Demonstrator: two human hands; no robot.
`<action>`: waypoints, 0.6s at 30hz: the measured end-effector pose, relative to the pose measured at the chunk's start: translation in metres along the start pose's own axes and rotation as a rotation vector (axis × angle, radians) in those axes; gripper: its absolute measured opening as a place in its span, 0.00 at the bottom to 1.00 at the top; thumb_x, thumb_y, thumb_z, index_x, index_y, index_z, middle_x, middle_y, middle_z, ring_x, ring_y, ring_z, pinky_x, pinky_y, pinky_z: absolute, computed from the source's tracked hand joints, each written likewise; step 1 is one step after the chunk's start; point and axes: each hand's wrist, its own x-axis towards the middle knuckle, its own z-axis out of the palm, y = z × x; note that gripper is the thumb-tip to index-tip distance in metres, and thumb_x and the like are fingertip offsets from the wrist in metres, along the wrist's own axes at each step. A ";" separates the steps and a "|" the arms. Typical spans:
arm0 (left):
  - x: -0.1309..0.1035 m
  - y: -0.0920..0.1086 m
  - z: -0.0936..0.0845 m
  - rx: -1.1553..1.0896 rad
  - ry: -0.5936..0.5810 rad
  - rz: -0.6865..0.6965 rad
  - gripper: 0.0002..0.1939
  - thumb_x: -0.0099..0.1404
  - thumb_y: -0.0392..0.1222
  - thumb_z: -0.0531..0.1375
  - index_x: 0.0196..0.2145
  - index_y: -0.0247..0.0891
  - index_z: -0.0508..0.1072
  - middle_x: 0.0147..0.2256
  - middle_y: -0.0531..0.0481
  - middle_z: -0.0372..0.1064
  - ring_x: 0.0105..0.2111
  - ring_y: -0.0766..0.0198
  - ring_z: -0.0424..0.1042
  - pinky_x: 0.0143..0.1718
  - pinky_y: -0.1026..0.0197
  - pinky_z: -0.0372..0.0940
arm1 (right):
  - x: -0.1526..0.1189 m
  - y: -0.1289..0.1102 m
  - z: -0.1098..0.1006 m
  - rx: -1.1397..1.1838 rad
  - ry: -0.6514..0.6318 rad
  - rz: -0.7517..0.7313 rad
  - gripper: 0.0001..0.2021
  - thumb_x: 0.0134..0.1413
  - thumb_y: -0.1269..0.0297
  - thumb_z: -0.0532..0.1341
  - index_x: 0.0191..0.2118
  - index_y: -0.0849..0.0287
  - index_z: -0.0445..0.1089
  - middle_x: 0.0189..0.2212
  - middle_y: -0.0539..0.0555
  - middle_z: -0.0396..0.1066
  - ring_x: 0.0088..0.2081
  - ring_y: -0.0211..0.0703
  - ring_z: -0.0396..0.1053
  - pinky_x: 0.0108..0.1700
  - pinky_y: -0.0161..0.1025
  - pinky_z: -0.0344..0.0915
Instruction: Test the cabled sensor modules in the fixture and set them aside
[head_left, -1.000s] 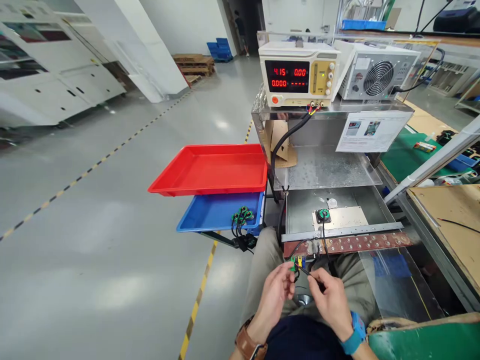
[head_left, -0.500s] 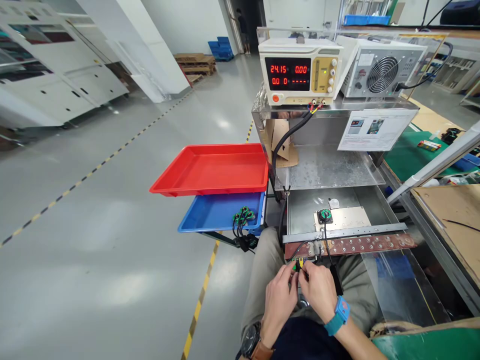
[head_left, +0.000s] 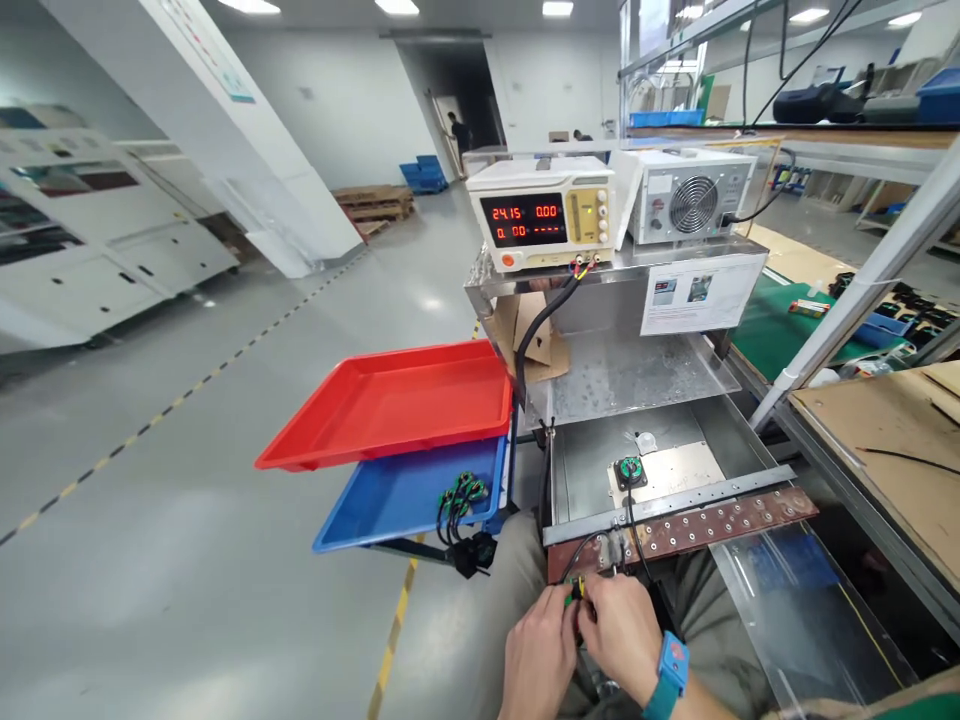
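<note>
My left hand (head_left: 534,645) is closed in a pinch in front of the brown perforated strip (head_left: 712,522). Facing it, my right hand (head_left: 624,622), with a blue band on its wrist, is also pinching. Between the fingertips of both hands is a small green, black and yellow connector (head_left: 576,590), mostly covered by the fingers. Beyond the strip, a round green-faced part (head_left: 630,470) with a black cable sits on a metal plate (head_left: 682,474) in a shallow metal tray (head_left: 581,452).
A red tray (head_left: 390,405) overlaps a blue tray (head_left: 360,510) holding several green-ended cables (head_left: 463,495). A power supply (head_left: 540,215) showing 24.15 and 0.00 stands on the metal shelf beside a fan-cooled unit (head_left: 694,200). A white post (head_left: 847,290) rises on the right.
The whole view has tilted up and shifted, so the bench and hands appear lower and slightly left. Both hands keep their pinch on the connector at the strip's front edge.
</note>
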 end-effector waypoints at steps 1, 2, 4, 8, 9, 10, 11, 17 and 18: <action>0.001 -0.001 0.000 0.008 -0.011 -0.004 0.17 0.72 0.36 0.44 0.41 0.41 0.73 0.38 0.47 0.76 0.37 0.56 0.77 0.32 0.59 0.61 | 0.000 0.001 0.002 0.009 0.006 0.002 0.08 0.58 0.71 0.56 0.35 0.58 0.72 0.31 0.57 0.77 0.35 0.50 0.76 0.30 0.42 0.45; 0.002 -0.002 0.000 0.012 -0.026 -0.007 0.18 0.72 0.36 0.44 0.40 0.41 0.73 0.38 0.48 0.76 0.36 0.56 0.77 0.32 0.59 0.61 | -0.001 0.001 0.004 0.016 0.013 0.006 0.08 0.58 0.70 0.56 0.35 0.58 0.72 0.31 0.57 0.77 0.35 0.50 0.76 0.30 0.42 0.45; 0.003 -0.004 0.001 0.011 -0.050 -0.006 0.18 0.73 0.36 0.43 0.40 0.41 0.73 0.38 0.48 0.76 0.36 0.56 0.77 0.32 0.59 0.60 | -0.001 0.001 0.005 0.023 0.018 0.013 0.08 0.58 0.70 0.55 0.35 0.58 0.72 0.32 0.57 0.77 0.35 0.51 0.76 0.31 0.42 0.46; 0.005 -0.010 0.003 -0.003 -0.075 0.015 0.19 0.73 0.37 0.42 0.40 0.40 0.72 0.38 0.47 0.76 0.37 0.57 0.77 0.33 0.59 0.60 | -0.001 -0.001 0.002 0.033 -0.001 0.027 0.08 0.57 0.70 0.56 0.36 0.58 0.73 0.33 0.57 0.78 0.37 0.51 0.77 0.31 0.41 0.48; 0.005 -0.012 0.004 -0.005 -0.078 0.017 0.19 0.73 0.38 0.42 0.40 0.40 0.72 0.38 0.46 0.76 0.37 0.57 0.77 0.33 0.59 0.60 | 0.000 -0.001 0.001 0.034 -0.008 0.027 0.08 0.57 0.70 0.56 0.36 0.58 0.73 0.33 0.57 0.78 0.37 0.51 0.77 0.31 0.40 0.49; 0.006 -0.013 0.005 -0.008 -0.085 0.020 0.18 0.73 0.38 0.42 0.40 0.40 0.72 0.39 0.46 0.76 0.38 0.56 0.77 0.34 0.59 0.60 | 0.000 -0.001 -0.001 0.035 -0.015 0.027 0.08 0.58 0.70 0.56 0.36 0.58 0.73 0.34 0.58 0.78 0.37 0.51 0.77 0.31 0.40 0.50; 0.006 -0.014 0.006 -0.009 -0.089 0.021 0.18 0.73 0.38 0.42 0.40 0.40 0.72 0.39 0.46 0.76 0.38 0.56 0.77 0.34 0.59 0.61 | 0.001 -0.001 -0.001 0.035 -0.023 0.027 0.08 0.58 0.70 0.56 0.36 0.58 0.73 0.34 0.58 0.78 0.38 0.51 0.77 0.31 0.40 0.50; 0.008 -0.019 0.010 0.003 -0.107 0.023 0.19 0.73 0.37 0.42 0.41 0.41 0.73 0.40 0.46 0.76 0.39 0.56 0.77 0.35 0.59 0.62 | 0.004 -0.001 -0.003 0.040 -0.061 0.047 0.08 0.58 0.70 0.57 0.37 0.59 0.74 0.35 0.58 0.78 0.40 0.52 0.77 0.33 0.39 0.55; 0.008 -0.020 0.010 0.008 -0.111 0.021 0.20 0.73 0.37 0.42 0.42 0.40 0.73 0.40 0.46 0.76 0.40 0.56 0.78 0.35 0.59 0.62 | 0.004 -0.001 -0.003 0.044 -0.061 0.048 0.08 0.58 0.70 0.57 0.37 0.59 0.74 0.35 0.58 0.78 0.40 0.53 0.77 0.34 0.39 0.55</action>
